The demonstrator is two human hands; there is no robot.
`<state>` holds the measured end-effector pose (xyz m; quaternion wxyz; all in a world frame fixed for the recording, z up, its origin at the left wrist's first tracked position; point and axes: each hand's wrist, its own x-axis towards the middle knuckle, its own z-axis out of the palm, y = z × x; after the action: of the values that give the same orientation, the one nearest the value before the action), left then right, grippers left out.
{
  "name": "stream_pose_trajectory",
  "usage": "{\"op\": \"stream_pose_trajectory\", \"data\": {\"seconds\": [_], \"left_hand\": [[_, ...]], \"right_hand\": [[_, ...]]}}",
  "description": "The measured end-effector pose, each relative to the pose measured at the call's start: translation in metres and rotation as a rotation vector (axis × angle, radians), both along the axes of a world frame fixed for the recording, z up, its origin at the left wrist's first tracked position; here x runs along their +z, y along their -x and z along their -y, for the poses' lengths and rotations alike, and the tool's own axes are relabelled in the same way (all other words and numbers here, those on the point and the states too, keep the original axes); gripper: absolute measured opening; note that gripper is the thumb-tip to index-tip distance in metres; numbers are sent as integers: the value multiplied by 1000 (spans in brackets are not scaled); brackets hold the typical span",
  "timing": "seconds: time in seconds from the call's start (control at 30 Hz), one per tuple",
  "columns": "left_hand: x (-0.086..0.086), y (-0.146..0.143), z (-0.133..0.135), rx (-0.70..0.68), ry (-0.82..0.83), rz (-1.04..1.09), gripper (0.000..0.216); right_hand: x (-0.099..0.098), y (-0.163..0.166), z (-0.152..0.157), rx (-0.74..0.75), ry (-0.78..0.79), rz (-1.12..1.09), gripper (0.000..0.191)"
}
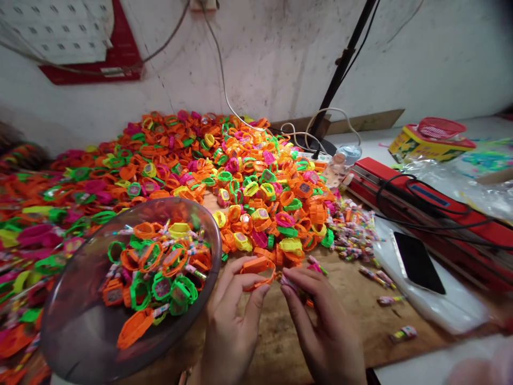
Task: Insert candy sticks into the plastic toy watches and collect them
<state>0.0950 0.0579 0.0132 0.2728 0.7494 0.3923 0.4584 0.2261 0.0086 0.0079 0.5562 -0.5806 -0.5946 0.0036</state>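
My left hand [234,321] pinches an orange plastic toy watch [262,264] between thumb and fingers, its band curved into a loop. Close beside it, the thumb and fingers of my right hand [324,321] are closed on a small candy roll in a pinkish wrapper [289,282], mostly covered by the fingers. A translucent dark bowl [80,337] to the left holds several orange, green and yellow toy watches, some with wrapped candy rolls in their loops. Behind both hands spreads a large heap of toy watches [256,198].
Loose wrapped candy rolls [356,235] lie right of the heap. Farther right are a black-screened phone [419,262] on plastic bags [444,310], a red machine [425,203] with a black cable, and a yellow box [425,147]. A black pole [344,64] stands by the wall.
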Motion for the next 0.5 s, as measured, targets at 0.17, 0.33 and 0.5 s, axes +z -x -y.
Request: {"op": "stream_pose_trajectory", "data": {"seconds": [0.17,0.33,0.5], "left_hand": [[3,1,1,6,-88,-39,10],[0,2,2,40,-21,3,8],[-15,5,6,39,212,114,13]], "right_hand": [[-4,3,-1,-99,-45,206,20],[-6,7,-1,-157,-43,548,24],[-7,9,-4,-207,-30,766,20]]}}
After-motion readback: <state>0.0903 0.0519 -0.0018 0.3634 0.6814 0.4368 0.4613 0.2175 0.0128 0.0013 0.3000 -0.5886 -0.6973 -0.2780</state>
